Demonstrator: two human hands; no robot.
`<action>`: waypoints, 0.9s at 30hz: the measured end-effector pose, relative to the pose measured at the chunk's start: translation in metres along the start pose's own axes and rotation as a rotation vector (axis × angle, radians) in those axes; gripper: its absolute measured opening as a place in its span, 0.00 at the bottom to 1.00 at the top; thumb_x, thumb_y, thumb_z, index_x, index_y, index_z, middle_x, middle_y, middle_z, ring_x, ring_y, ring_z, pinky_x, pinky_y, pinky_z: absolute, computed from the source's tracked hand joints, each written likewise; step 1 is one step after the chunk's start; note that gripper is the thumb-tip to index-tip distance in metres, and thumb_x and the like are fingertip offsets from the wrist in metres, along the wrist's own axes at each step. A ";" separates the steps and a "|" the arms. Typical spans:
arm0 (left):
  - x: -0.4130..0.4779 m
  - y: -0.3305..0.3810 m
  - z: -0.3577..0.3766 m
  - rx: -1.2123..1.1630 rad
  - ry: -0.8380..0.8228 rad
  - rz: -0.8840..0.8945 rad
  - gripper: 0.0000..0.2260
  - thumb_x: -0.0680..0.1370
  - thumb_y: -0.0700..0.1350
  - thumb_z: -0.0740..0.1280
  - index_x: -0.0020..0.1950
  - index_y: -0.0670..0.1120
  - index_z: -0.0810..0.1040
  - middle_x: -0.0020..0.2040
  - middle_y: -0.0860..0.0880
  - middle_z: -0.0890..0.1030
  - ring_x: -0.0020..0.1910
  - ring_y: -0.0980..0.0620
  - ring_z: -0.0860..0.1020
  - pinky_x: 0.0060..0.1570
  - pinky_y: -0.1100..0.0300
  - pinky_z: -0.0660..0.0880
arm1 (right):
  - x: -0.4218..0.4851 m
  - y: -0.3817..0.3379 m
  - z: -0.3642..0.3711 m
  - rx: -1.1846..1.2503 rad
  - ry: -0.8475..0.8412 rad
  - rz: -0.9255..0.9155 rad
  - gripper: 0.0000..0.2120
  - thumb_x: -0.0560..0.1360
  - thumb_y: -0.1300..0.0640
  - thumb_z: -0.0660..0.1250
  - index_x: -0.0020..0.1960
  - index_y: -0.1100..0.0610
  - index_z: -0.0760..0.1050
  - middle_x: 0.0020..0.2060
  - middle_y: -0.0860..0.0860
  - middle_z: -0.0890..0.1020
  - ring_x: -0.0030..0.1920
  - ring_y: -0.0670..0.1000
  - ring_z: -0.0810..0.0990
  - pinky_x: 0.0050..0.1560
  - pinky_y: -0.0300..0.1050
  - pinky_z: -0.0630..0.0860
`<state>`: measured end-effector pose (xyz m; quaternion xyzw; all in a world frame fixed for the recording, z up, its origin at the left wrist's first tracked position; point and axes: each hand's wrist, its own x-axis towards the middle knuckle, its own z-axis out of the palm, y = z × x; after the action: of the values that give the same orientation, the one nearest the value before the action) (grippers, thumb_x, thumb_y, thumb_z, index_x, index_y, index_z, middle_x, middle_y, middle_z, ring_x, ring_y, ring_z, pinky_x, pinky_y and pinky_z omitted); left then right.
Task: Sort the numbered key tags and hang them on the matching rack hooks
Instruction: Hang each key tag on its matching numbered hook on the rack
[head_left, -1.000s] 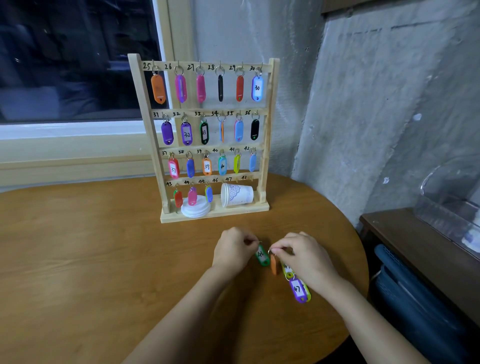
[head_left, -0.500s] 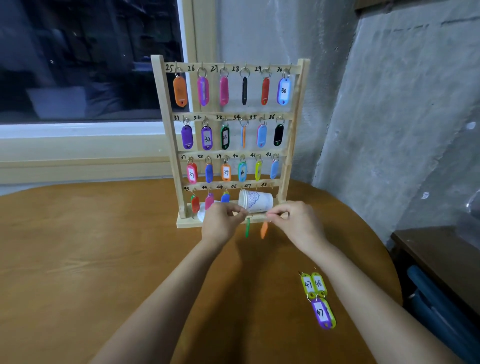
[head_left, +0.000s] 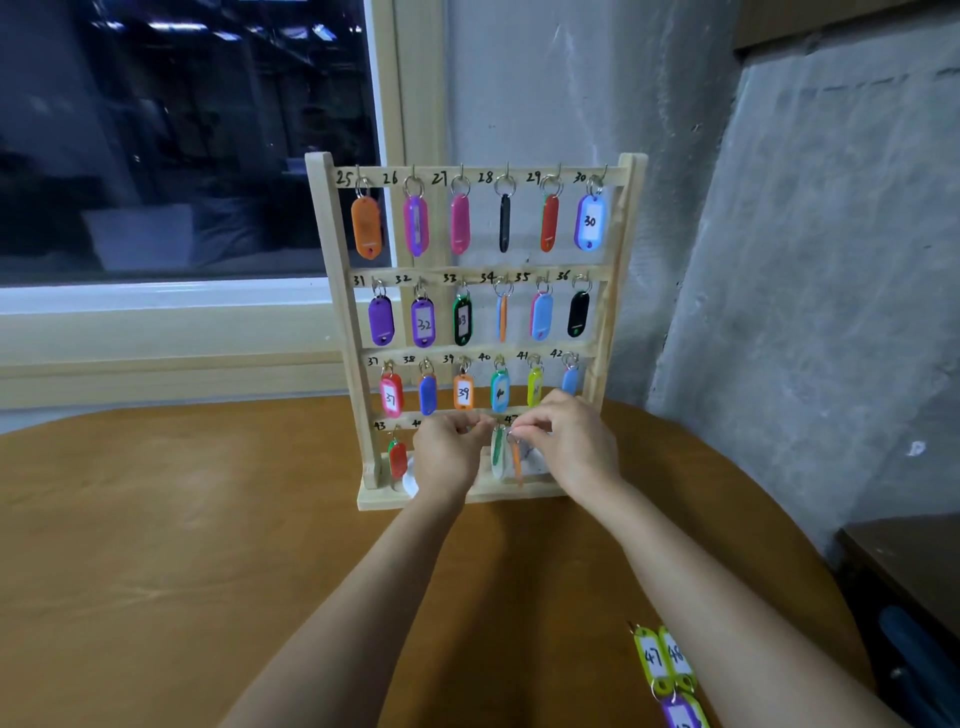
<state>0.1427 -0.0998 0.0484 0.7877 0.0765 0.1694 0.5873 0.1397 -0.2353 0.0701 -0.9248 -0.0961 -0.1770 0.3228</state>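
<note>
Wood rack (head_left: 343, 312), bottom row: I see the left hand (head_left: 452, 452) pinching a green tag (head_left: 497, 449), an orange tag (head_left: 516, 460) just beside it pinched by the right hand (head_left: 569, 441), hands close together. Lower right, yellow tags (head_left: 662, 660) 47 and 48 lie on the table (head_left: 156, 519).

you face a round brown wooden surface (head_left: 156, 571) set close to a corner. to your left a window (head_left: 182, 130) shows dark glass with a few reflected strip lights, above a pale sill (head_left: 156, 332). a rough grey concrete wall (head_left: 805, 260), scuffed and chipped, fills the right. low at the right edge stands a dark wooden top (head_left: 909, 561), with something blue (head_left: 914, 649) below it.
</note>
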 end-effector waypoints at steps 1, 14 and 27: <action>0.001 0.000 0.001 0.008 0.012 -0.001 0.04 0.75 0.42 0.70 0.45 0.44 0.84 0.39 0.49 0.83 0.38 0.48 0.80 0.45 0.52 0.77 | 0.002 0.000 0.001 0.001 0.001 -0.008 0.03 0.72 0.51 0.71 0.42 0.48 0.84 0.40 0.43 0.77 0.46 0.45 0.74 0.36 0.35 0.63; 0.002 -0.005 0.002 0.323 0.062 0.089 0.04 0.75 0.46 0.70 0.45 0.48 0.84 0.36 0.54 0.79 0.28 0.57 0.72 0.26 0.62 0.64 | 0.010 -0.009 0.028 -0.117 0.152 0.086 0.06 0.74 0.51 0.69 0.41 0.49 0.83 0.42 0.45 0.80 0.43 0.47 0.78 0.38 0.44 0.76; -0.033 -0.014 -0.008 0.394 -0.014 0.207 0.07 0.75 0.52 0.68 0.50 0.52 0.82 0.29 0.54 0.74 0.29 0.57 0.72 0.26 0.63 0.63 | -0.029 0.009 0.009 -0.050 -0.039 0.036 0.10 0.72 0.49 0.71 0.53 0.45 0.81 0.40 0.42 0.73 0.51 0.48 0.75 0.40 0.40 0.66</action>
<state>0.1102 -0.0987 0.0312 0.8919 0.0228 0.2052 0.4023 0.1186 -0.2384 0.0469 -0.9374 -0.0813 -0.1555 0.3009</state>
